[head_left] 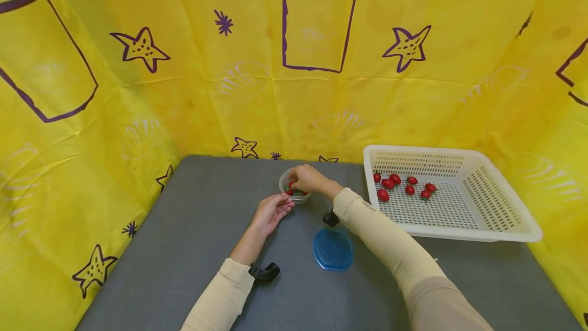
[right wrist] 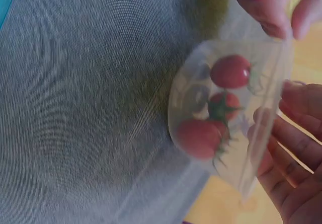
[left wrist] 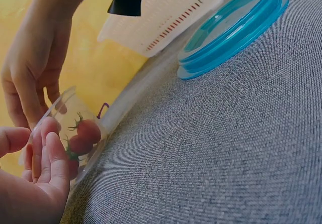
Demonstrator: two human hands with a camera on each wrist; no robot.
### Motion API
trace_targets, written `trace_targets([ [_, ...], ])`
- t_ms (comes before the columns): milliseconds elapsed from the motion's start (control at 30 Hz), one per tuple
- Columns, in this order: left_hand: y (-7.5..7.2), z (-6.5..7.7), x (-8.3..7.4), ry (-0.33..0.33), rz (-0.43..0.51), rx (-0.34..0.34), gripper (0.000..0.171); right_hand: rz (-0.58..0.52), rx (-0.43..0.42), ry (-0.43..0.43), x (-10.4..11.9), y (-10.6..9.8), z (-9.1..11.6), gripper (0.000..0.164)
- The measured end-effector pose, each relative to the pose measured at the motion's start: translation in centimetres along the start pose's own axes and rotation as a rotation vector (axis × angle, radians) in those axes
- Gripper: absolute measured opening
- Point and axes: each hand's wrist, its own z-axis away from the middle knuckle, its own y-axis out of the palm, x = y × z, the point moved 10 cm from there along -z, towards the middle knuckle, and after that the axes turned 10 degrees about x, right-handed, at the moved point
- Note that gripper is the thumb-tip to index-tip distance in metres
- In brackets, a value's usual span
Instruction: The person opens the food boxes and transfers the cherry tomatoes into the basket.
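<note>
A small clear plastic tub [head_left: 300, 199] stands on the grey table with several red cherry tomatoes [right wrist: 230, 71] in it, their green stems still on. My left hand [head_left: 271, 213] pinches the near rim of the tub between thumb and fingertips. From the far right, my right hand [head_left: 310, 179] reaches over the rim, its fingertips [right wrist: 264, 118] inside the tub above the tomatoes. Between those fingers I see no tomato. A round blue lid [head_left: 333, 250] lies on the table, nearer to me than the tub.
A large white perforated basket [head_left: 510, 234] stands at the right, with several loose cherry tomatoes [head_left: 388, 184] mostly toward its left side. A yellow patterned cloth [head_left: 257, 106] hangs behind the table [head_left: 197, 218] and along its sides. Each wrist wears a black band.
</note>
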Motion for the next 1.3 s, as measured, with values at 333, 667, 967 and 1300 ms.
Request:
trace_targets([
  [333, 0.0, 0.0, 0.0, 0.015, 0.013, 0.008, 0.01, 0.053, -0.022, -0.088, 1.0, 1.2, -0.9, 0.019],
  [667, 0.1, -0.3, 0.0, 0.022, 0.0, 0.015, 0.007, 0.083, -0.01, -0.094, 0.8, 2.2, -1.2, 0.014],
  [967, 0.3, -0.3, -0.1, 0.034, 0.003, 0.035, 0.008, 0.053, -0.014, -0.114, 0.8, 2.0, -1.0, 0.013],
  [1300, 0.2, -0.3, -0.1, 0.029, -0.008, 0.034, 0.011, -0.059, -0.009, -0.067, 0.1, 0.6, -0.3, 0.019],
])
